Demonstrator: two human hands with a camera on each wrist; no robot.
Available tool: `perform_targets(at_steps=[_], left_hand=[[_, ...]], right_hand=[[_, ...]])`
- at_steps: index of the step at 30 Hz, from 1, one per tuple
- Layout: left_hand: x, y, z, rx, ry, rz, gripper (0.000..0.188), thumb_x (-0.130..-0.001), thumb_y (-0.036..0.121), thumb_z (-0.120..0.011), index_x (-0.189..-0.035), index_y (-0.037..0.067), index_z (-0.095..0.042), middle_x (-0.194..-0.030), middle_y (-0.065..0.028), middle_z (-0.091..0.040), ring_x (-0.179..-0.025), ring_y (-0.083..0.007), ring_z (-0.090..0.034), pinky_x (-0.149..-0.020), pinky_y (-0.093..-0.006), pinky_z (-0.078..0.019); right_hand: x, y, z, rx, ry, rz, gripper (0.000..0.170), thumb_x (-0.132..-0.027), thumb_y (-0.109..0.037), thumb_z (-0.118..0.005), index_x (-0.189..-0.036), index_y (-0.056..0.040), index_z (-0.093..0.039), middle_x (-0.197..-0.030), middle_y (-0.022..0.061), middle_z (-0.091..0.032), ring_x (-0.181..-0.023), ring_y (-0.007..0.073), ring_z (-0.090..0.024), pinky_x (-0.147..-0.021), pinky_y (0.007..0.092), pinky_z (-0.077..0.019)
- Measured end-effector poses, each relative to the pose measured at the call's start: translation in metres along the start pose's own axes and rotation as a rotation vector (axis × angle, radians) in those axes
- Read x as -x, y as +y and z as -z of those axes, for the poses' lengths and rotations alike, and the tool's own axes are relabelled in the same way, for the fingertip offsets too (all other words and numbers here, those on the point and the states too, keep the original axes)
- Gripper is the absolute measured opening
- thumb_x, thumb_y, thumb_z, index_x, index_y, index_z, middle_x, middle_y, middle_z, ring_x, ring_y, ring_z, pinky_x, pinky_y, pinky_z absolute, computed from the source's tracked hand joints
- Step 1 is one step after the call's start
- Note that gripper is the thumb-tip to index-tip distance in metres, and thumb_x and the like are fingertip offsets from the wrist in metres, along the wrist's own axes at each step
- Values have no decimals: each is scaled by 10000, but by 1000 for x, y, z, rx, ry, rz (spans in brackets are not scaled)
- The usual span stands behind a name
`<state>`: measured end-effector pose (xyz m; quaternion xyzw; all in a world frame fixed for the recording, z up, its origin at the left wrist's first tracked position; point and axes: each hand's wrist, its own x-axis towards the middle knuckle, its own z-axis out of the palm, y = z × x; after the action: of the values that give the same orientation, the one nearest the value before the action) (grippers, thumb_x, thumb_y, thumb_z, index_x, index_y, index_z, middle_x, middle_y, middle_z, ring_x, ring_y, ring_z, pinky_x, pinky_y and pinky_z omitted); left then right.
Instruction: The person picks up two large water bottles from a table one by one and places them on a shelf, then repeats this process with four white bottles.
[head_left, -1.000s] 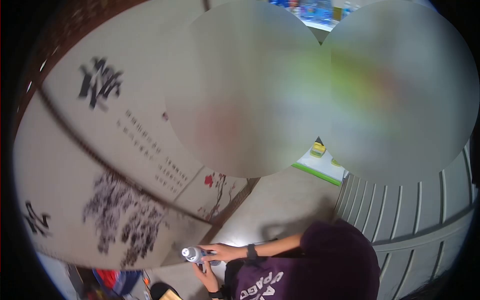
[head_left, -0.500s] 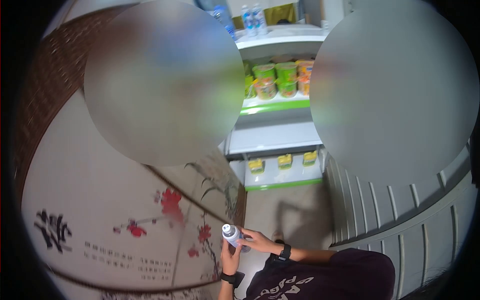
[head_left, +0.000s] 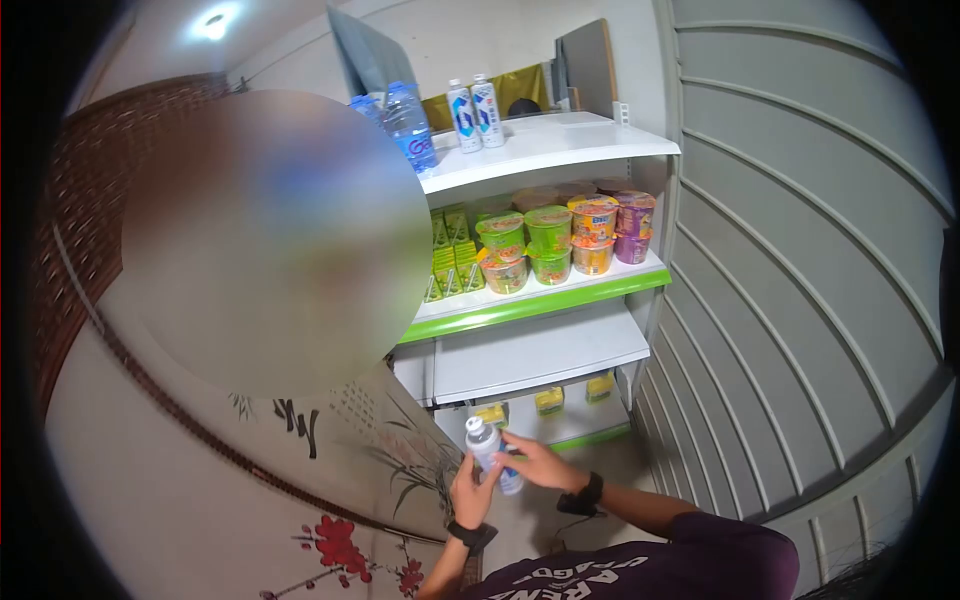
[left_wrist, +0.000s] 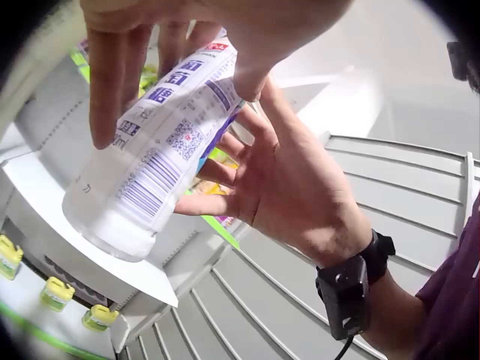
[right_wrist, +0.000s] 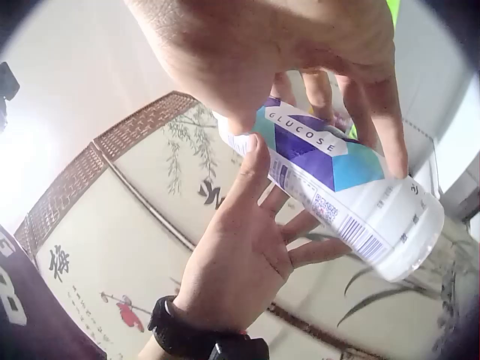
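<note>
A white bottle (head_left: 487, 455) with a white cap is held between both hands, tilted, in the head view. The left hand (head_left: 473, 492) grips it from the left and below, the right hand (head_left: 535, 465) from the right. In the left wrist view the bottle (left_wrist: 154, 154) shows a barcode and purple print; the right hand (left_wrist: 300, 184) has its thumb and fingers around the far side. In the right wrist view the bottle (right_wrist: 337, 187) shows a blue and purple "GLUCOSE" label, with the left hand (right_wrist: 240, 255) curled under it.
Ahead stands a shelf unit (head_left: 560, 310) with stacked noodle cups (head_left: 548, 230), green cartons (head_left: 456, 268), yellow containers (head_left: 550, 401) low down and bottles (head_left: 474, 115) on top. A painted screen (head_left: 240, 480) is at the left, a grey slatted panel (head_left: 780, 260) at the right.
The head view has swung from the painted screen to face the shelf, which looks larger. Both hands keep hold of the bottle, which now appears nearer the middle of the view.
</note>
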<state>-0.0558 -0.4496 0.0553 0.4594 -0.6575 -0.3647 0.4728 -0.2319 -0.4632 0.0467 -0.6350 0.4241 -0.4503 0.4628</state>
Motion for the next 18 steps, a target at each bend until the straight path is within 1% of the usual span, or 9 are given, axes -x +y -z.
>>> perform_targets(at_steps=[1,2,4,7,9,10,13,16,18], left_hand=[[-18,4,-6,-49,-56,-7,527,-870,164,-737,-1317,-28,-534,-1086,-183,-686,-973,-230,-686,-801,-342,-534],[-36,11,-15,-31,-80,-47,545,-863,175,-744,-1322,-27,-531,-1093,-190,-683,-973,-250,-688,-796,-347,-536],[-72,25,-32,11,-121,-130,580,-850,196,-757,-1333,-25,-525,-1106,-205,-678,-974,-288,-692,-785,-356,-540],[-119,51,-56,-33,-119,-236,623,-835,218,-768,-1354,-16,-515,-1142,-219,-664,-970,-303,-691,-787,-358,-539],[-144,81,-71,47,-101,-312,646,-835,236,-766,-1371,-10,-502,-1149,-229,-656,-973,-315,-686,-780,-362,-537],[-157,96,-76,79,-85,-352,657,-835,246,-764,-1379,-7,-496,-1152,-234,-652,-975,-321,-684,-776,-364,-537],[-196,131,-88,79,-65,-412,666,-844,270,-749,-1391,-1,-481,-1143,-234,-650,-986,-338,-673,-782,-373,-531],[-243,162,-101,18,-12,-593,678,-839,285,-744,-1394,2,-475,-1128,-233,-652,-991,-357,-665,-803,-387,-523],[-272,191,-107,8,-25,-661,675,-834,284,-744,-1387,1,-481,-1114,-230,-657,-986,-366,-666,-820,-393,-517]], right_hand=[[-5,-1,12,-10,56,37,673,-958,-345,-632,-1461,22,-376,-1230,151,-638,-1101,137,-578,-918,296,-474],[-8,-4,27,-12,95,60,664,-959,-333,-630,-1461,21,-377,-1232,148,-636,-1100,133,-576,-917,293,-473],[-17,-34,57,-8,169,110,645,-963,-308,-625,-1462,18,-378,-1235,144,-632,-1099,124,-573,-916,287,-472],[-38,-67,100,-105,193,117,612,-970,-261,-614,-1460,21,-380,-1265,136,-613,-1112,125,-564,-932,287,-468],[-46,-92,125,60,284,125,585,-976,-222,-604,-1462,18,-382,-1305,109,-584,-1128,136,-556,-945,296,-468],[-54,-96,140,81,264,148,588,-983,-186,-591,-1486,0,-349,-1352,80,-540,-1135,144,-553,-937,302,-478],[-78,-128,171,-144,240,195,612,-991,-184,-583,-1511,-20,-305,-1380,62,-505,-1128,123,-551,-903,275,-491],[-102,-163,204,-102,294,199,634,-1006,-202,-560,-1530,-26,-249,-1367,49,-504,-1052,84,-557,-836,254,-496],[-118,-185,228,-20,309,292,638,-1015,-210,-543,-1542,-47,-223,-1350,56,-507,-992,64,-548,-782,239,-487]])
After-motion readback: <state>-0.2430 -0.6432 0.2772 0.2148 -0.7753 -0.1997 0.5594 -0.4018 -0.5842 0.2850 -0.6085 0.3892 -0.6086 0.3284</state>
